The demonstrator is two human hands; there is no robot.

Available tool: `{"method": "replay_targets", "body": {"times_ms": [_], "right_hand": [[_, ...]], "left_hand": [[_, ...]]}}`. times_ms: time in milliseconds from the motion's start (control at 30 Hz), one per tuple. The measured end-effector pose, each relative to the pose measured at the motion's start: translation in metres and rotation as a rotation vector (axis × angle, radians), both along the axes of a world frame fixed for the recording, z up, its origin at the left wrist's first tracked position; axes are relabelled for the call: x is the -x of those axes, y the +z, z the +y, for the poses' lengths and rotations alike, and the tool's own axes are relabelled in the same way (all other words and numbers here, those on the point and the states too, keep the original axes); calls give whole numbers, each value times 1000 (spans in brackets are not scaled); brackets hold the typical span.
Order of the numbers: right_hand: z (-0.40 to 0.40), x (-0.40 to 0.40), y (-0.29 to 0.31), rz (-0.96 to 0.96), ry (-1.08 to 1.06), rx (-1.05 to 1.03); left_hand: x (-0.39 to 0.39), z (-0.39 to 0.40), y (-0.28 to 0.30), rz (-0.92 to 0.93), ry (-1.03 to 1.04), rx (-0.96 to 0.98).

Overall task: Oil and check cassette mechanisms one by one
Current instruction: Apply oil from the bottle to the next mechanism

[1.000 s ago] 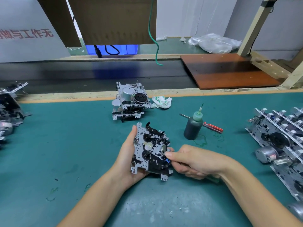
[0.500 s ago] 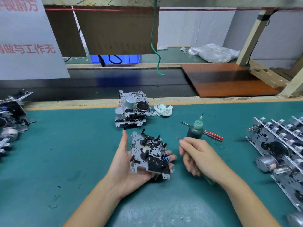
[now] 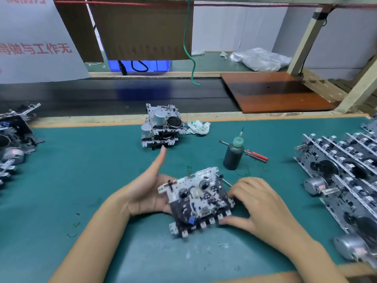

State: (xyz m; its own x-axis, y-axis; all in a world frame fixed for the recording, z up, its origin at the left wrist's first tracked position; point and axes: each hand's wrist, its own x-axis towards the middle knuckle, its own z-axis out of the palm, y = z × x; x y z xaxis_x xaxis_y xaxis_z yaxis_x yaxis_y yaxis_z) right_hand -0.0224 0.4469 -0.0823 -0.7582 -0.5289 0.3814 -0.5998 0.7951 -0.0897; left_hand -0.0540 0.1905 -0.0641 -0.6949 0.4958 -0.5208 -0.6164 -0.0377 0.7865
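Metal cassette mechanism [image 3: 199, 201] sits cradled on the flat left hand [image 3: 149, 190], right hand [image 3: 259, 205] gripping its edge, probably mid-check, so oil bottle [image 3: 234, 153] just beyond comes next.

one oil bottle [image 3: 233, 154] — one screwdriver [image 3: 256, 155]

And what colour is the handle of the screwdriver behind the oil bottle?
Red: the screwdriver handle shows clearly in the head view, behind the dark oil bottle.

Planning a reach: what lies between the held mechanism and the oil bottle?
In the head view, only bare green mat separates the held mechanism from the oil bottle; the red-handled screwdriver lies behind the bottle.
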Motion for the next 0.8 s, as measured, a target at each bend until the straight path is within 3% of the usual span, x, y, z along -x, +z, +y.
{"method": "replay_targets", "body": {"times_ms": [67, 133, 200, 300, 400, 600, 800], "right_hand": [[4, -3, -1, 18, -48, 44], [4, -3, -3, 32, -74, 53], [2, -3, -3, 55, -88, 34], [2, -2, -5, 108, -77, -5], [4, -1, -9, 162, -55, -20], [1, 4, -14, 244, -61, 29], [-3, 6, -19, 279, -46, 36]], "left_hand": [[-1, -3, 3, 148, 86, 135], [-11, -3, 5, 502, 183, 595], [-28, -1, 4, 802, 109, 1104], [-54, 10, -7, 958, -67, 1408], [-62, 18, -12, 1025, -29, 1510], [-63, 34, -18, 1141, 97, 1523], [-58, 35, -22, 1190, 284, 1433]]}}
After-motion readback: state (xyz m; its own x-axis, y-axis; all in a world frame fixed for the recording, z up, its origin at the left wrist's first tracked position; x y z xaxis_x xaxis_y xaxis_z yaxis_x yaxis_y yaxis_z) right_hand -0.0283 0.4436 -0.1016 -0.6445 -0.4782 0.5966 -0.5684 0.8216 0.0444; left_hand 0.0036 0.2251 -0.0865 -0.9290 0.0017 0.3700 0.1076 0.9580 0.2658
